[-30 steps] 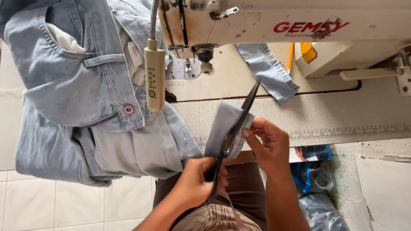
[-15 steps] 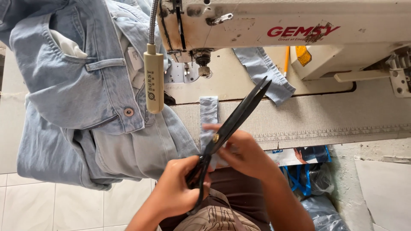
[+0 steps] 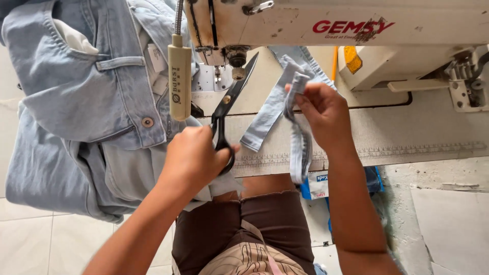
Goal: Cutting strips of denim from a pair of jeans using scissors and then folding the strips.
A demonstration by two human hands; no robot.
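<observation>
My left hand [image 3: 191,158] grips the handles of black scissors [image 3: 232,99]. Their blades are closed and point up toward the needle area of the sewing machine [image 3: 407,30]. My right hand [image 3: 323,114] pinches a narrow light-blue denim strip [image 3: 298,147], which hangs down over the table's front edge. A second, flatter denim strip [image 3: 265,119] lies on the table between the two hands, just beside the scissors.
Light-blue jeans [image 3: 76,102] are piled over the table's left side and hang off it. A cream gooseneck lamp [image 3: 179,84] hangs beside the needle. The worn table [image 3: 417,132] has a ruler strip along its front. A blue packet [image 3: 318,186] lies below, by my lap.
The hands have parted. The scissors moved left, away from the denim piece they crossed, and my right hand rose over the table with a strip hanging from it.
</observation>
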